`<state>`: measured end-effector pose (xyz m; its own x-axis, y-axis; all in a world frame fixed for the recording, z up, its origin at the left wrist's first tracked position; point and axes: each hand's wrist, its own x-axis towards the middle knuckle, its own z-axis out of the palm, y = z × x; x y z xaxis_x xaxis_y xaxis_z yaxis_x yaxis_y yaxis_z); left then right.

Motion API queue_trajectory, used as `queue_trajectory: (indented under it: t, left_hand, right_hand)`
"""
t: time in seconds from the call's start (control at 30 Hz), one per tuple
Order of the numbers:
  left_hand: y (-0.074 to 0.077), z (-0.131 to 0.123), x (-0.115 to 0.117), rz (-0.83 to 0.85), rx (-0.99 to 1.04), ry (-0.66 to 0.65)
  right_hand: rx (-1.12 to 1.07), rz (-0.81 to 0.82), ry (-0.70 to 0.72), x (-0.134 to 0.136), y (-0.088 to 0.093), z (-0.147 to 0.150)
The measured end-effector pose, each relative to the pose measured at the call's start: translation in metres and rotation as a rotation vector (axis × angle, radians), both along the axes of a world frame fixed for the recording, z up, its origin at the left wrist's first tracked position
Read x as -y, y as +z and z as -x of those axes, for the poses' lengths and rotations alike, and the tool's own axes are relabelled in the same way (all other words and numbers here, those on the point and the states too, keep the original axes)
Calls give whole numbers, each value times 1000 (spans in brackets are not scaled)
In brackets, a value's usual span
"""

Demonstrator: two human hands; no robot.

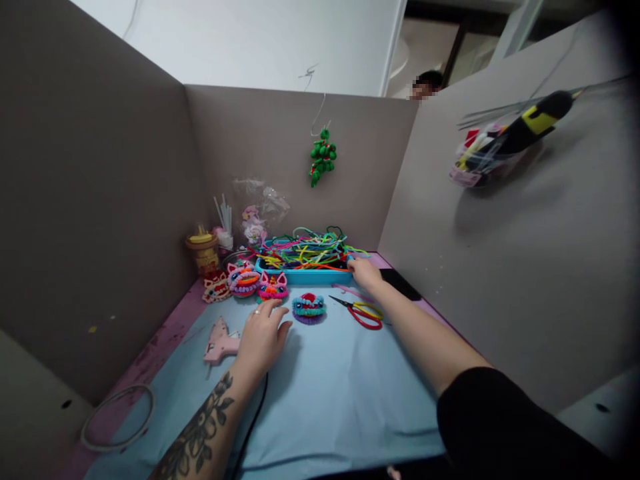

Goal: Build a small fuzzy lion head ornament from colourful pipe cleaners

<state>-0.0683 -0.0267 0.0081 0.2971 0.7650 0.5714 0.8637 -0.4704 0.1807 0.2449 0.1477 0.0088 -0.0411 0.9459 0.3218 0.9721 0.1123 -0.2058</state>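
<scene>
Fuzzy pipe cleaners lie tangled in the blue tray at the back of the cloth. My right hand is at the tray's right front corner, fingers curled over the rim; I cannot tell whether they pinch a stem. My left hand lies open and flat on the cloth, beside the glue gun. I judge 1 stem is best drawn out slowly, away from the scissors, so the tangle does not drag along.
</scene>
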Motion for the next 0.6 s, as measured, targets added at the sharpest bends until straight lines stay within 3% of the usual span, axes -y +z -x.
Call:
queue_trajectory:
  t: [0.27, 0.43, 0.6]
  left_hand:
    - [-1, 0, 0, 6, 14, -21]
    - [-2, -2, 0, 10, 9, -45]
    - [-3, 0, 2, 39, -1, -43]
  right_hand:
    - [-76, -8, 47, -10, 22, 8]
    - [-246, 51, 162, -27, 20, 61]
    - [-455, 108, 99, -49, 19, 96]
